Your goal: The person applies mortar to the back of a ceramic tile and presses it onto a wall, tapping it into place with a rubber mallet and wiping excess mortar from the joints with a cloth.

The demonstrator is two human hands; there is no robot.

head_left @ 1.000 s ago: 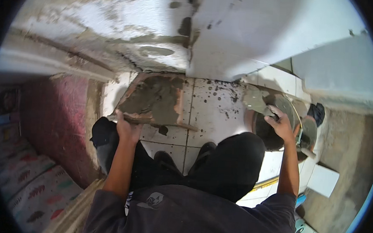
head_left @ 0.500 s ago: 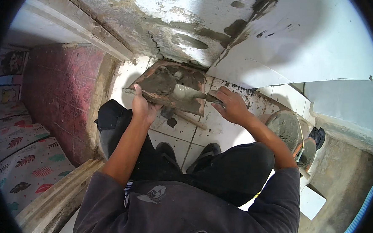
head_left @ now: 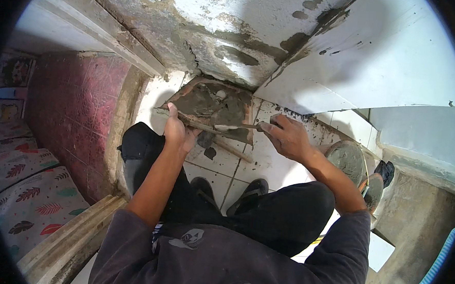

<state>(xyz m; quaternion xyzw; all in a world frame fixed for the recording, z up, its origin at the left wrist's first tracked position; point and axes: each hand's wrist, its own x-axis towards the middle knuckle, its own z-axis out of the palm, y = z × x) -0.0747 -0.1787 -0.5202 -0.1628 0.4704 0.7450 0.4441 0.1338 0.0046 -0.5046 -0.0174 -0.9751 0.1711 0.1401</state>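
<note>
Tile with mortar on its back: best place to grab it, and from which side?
Grip the tile by its bare near-left edge, coming from the person's side, as the left hand does. The upturned face is covered in wet mortar, and the right hand works a trowel across it, so top and right look poor.

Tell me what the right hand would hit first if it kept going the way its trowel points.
The right hand points its trowel leftward across the mortar-covered tile. Going straight on, it would likely meet the left hand gripping the tile's edge, though depth is hard to judge here.
</note>
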